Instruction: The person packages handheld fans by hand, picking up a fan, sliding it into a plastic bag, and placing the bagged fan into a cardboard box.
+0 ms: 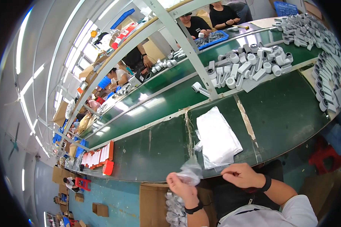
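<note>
My left hand [181, 186] is closed on a crumpled clear plastic bag [191, 172] at the near edge of the green bench [155, 151]. To its right, my right hand [241, 175] has its fingers curled together. Whatever may be between those fingertips cannot be made out. Just beyond both hands lies a stack of flat white plastic bags [217, 138]. Below my left hand an open cardboard box [151, 204] holds several bagged grey-white parts [174, 210].
A heap of grey-white handheld devices [250, 64] lies beyond the metal post [195, 56]. More stand in rows [326, 85] at the right. Orange-and-white boxes [98, 157] sit at the left beside an orange tape roll [108, 167]. Co-workers [195, 26] sit across the conveyor.
</note>
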The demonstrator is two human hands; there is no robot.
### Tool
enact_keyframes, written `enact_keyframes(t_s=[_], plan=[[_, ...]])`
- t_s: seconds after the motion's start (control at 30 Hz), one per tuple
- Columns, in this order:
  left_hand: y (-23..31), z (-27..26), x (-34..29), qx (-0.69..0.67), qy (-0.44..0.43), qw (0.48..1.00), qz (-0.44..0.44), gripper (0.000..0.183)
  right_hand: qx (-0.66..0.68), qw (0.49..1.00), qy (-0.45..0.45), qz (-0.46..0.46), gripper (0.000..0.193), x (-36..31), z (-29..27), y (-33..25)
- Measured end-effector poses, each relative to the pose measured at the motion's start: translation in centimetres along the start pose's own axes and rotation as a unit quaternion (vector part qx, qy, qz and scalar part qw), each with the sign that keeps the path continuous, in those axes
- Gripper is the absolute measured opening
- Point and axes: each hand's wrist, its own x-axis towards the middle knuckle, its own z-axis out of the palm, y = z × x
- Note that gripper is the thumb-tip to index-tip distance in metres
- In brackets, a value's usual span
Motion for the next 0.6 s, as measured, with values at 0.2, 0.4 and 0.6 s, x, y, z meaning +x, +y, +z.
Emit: enact_keyframes(t_s=[0.2,0.4,0.6], plan=[[0.1,-2.1,6.1,0.117,0.121,0.921,0.352,0.016,-0.007,0.979,0.175,0.107,0.017,-0.4,-5.8,5.8],[-7.5,-2.9,9.6,0.380,-0.036,0.876,0.294,0.015,-0.024,0.960,0.237,0.150,0.016,-2.3,-8.1,11.2],[-11.7,-4.9,11.9,0.352,-0.072,0.915,0.183,0.018,-0.010,0.953,0.267,0.144,0.018,-2.2,-7.6,10.5]])
